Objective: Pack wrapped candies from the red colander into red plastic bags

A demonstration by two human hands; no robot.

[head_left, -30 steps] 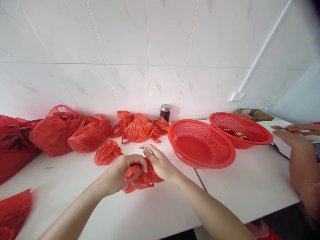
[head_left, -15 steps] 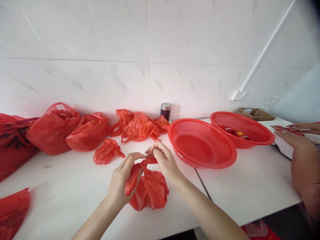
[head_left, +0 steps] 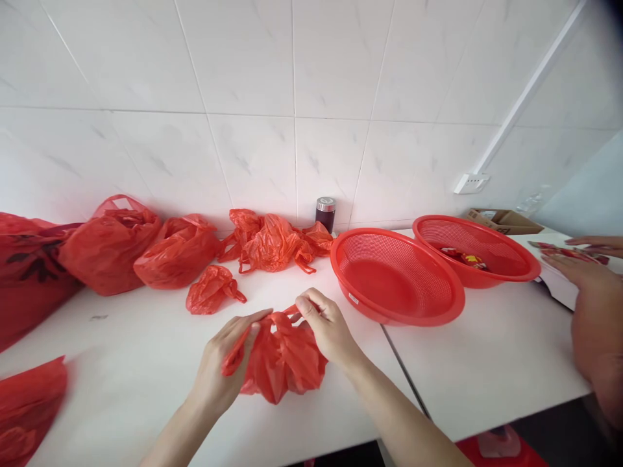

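Note:
A small red plastic bag (head_left: 282,357) sits on the white table (head_left: 146,363) in front of me. My left hand (head_left: 221,366) pinches one of its handles on the left side. My right hand (head_left: 326,327) grips the other handle at the top right. The bag's mouth is bunched between both hands. What is inside the bag is hidden.
Several red bags lie along the tiled wall: a crumpled small one (head_left: 211,290), two full ones (head_left: 178,251), a loose heap (head_left: 272,241). A dark canister (head_left: 325,213) stands behind. Two red colander baskets (head_left: 394,275) sit right; another person's hands (head_left: 586,285) work at the far right.
The bag was lifted and bunched between my hands, then set down. My hands have now lowered and drawn the two handles apart at its top.

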